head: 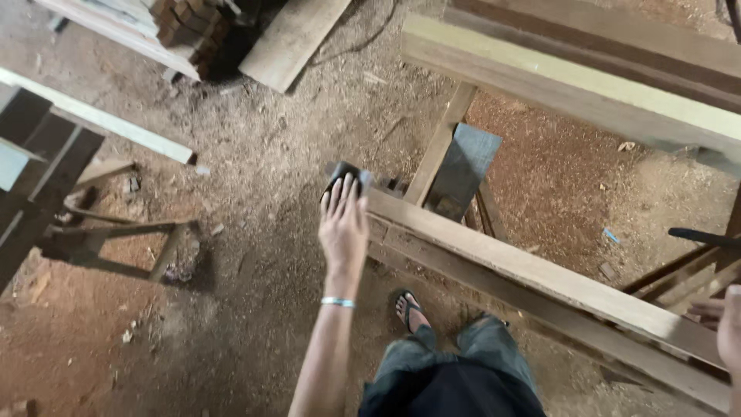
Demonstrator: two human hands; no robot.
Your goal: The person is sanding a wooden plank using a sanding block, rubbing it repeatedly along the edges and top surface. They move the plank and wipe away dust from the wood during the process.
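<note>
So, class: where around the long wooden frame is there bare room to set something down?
The sawdust floor left of the left hand is free, as is the reddish patch between the frame and upper beam. The plank stack is crowded.

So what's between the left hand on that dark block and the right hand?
In the head view, the long wooden beam runs between the left hand, on the dark block, and the right hand.

No packages, labels, signs or screens in view
</note>
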